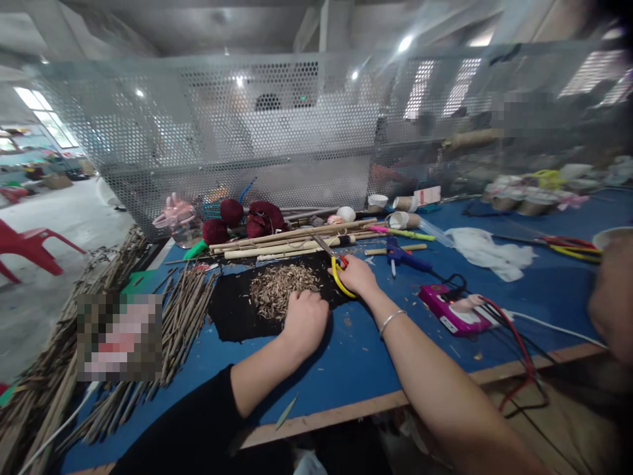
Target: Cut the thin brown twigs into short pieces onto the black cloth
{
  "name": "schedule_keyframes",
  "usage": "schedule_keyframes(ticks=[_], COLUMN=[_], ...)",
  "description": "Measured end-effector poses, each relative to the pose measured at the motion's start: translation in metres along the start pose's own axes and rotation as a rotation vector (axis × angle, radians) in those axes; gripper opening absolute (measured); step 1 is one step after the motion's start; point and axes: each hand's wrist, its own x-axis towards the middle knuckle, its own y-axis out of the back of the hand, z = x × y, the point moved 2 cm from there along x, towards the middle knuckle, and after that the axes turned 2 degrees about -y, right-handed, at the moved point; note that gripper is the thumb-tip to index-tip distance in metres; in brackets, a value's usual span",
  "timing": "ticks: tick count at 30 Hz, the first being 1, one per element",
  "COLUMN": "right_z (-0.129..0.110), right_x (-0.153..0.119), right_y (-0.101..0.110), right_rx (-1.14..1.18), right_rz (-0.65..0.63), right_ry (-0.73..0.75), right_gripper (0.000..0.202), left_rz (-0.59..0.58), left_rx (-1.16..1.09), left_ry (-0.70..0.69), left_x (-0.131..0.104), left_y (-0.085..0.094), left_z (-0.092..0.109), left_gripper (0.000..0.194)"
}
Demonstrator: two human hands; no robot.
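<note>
My right hand (359, 277) is closed around scissors (341, 280) with yellow and red handles. Their blades point up and to the left, above the far edge of a black cloth (228, 315). On that cloth lies a heap of short brown plant pieces (279, 285). My left hand (306, 320) is at the heap's near right side, its fingers curled downward and together. The fingertips are hidden, so what they may hold does not show. Several long bamboo sticks (291, 245) lie just beyond the cloth.
Bundled thin twigs (185, 316) lie on the left. A blue glue gun (403, 256), a purple power strip (455, 310) with cables and a white cloth (489, 251) are on the right. Dark red balls (231, 212) stand before the perforated metal screen (208, 132). Another person's arm (613, 303) shows far right.
</note>
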Motion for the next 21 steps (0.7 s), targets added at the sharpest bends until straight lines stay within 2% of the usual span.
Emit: schedule_keyframes(ticks=[3,5,7,8,11,13,17,19,21], right_z=[0.000,0.000,0.000,0.000,0.000,0.002,0.005,0.005,0.004], right_x=[0.000,0.000,0.000,0.000,0.002,0.004,0.006,0.005,0.004], right_y=[0.001,0.002,0.002,0.002,0.000,-0.002,-0.005,-0.005,-0.005], right_rx=[0.002,0.007,0.016,0.018,0.012,0.009,0.027,0.040,0.056], right_rz=[-0.008,-0.012,-0.020,-0.023,-0.023,-0.021,-0.022,-0.009,0.013], right_ry=[0.000,0.000,-0.009,-0.009,0.007,0.005,-0.002,0.001,0.002], right_gripper=[0.034,0.031,0.029,0.028,0.030,0.031,0.031,0.031,0.031], left_rz=[0.121,0.248,0.345,0.339,0.237,0.308,0.509,0.538,0.498], left_rx=[-0.043,-0.072,-0.079,-0.116,-0.285,-0.302,-0.254,-0.188,-0.105], left_ry=[0.145,0.273,0.400,0.426,0.408,0.451,0.532,0.538,0.607], left_x=[0.000,-0.002,-0.005,-0.006,-0.006,-0.007,-0.026,-0.049,-0.081], left_y=[0.014,0.018,0.014,0.009,-0.007,-0.006,0.021,0.040,0.055], left_z=[-0.034,-0.063,-0.088,-0.098,-0.110,-0.113,-0.124,-0.131,-0.136], left_gripper=[0.028,0.030,0.038,0.043,0.048,0.052,0.051,0.040,0.034])
